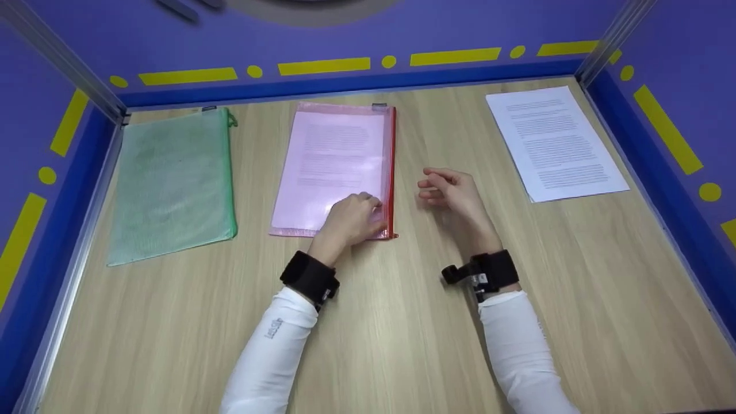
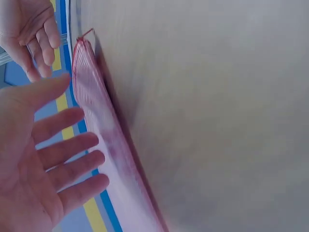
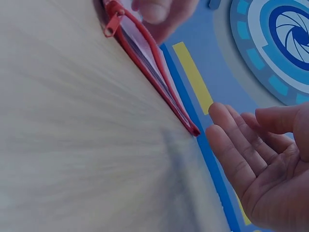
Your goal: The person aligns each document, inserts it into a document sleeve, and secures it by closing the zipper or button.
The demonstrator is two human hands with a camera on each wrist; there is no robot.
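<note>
Pink pouch [image 1: 310,192]: located on the table [image 1: 397,333] in the middle of the scene, long axis running near to far. Printed paper [image 1: 333,144] lies inside it. The red zipper [image 1: 392,161] follows the right-hand long edge; its two sides stand apart, and the zipper pull [image 3: 112,25] sits at the near right corner.

Left hand [image 1: 353,218]: over that near right corner, and the nearer hand to the zipper pull. Fingers are spread and pinch nothing; contact with the pouch cannot be confirmed.

Right hand [image 1: 454,192]: to the right of the zipper and apart from it, fingers loosely bent, holding nothing. The zipper edge therefore runs between the hands, just right of the left fingers.
</note>
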